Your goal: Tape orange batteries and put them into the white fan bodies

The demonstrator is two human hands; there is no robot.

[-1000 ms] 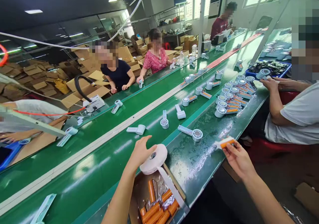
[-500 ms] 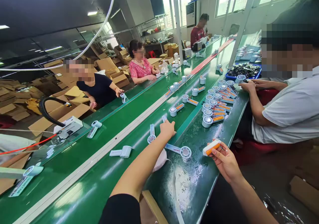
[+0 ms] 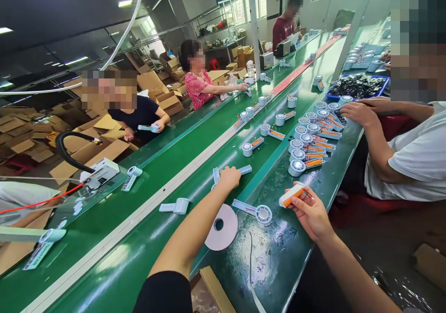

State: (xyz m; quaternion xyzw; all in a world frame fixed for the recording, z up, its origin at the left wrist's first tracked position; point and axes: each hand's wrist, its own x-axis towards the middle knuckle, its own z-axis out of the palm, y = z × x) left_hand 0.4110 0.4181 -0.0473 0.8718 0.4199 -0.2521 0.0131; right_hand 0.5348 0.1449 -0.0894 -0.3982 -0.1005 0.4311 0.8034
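Reaching across the green belt [image 3: 139, 243], left hand [image 3: 229, 177] covers a white fan [image 3: 245, 169]; fingers hidden, can't tell grip. Right hand [image 3: 310, 212] pinches an orange-and-white piece [image 3: 291, 195], maybe a battery, betw. thumb & fingertips, near tape roll [image 3: 228, 234].

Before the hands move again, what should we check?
1. Right hand pinches the orange-and-white part: ok.
2. Left hand touches a white fan piece on the belt: ok.
3. Left hand closed around that piece: cannot tell.
4. Open fan shell lies free between the hands: ok.
5. Tape roll lies flat beside the left forearm: ok.
6. Co-worker's hand is far from both: ok.
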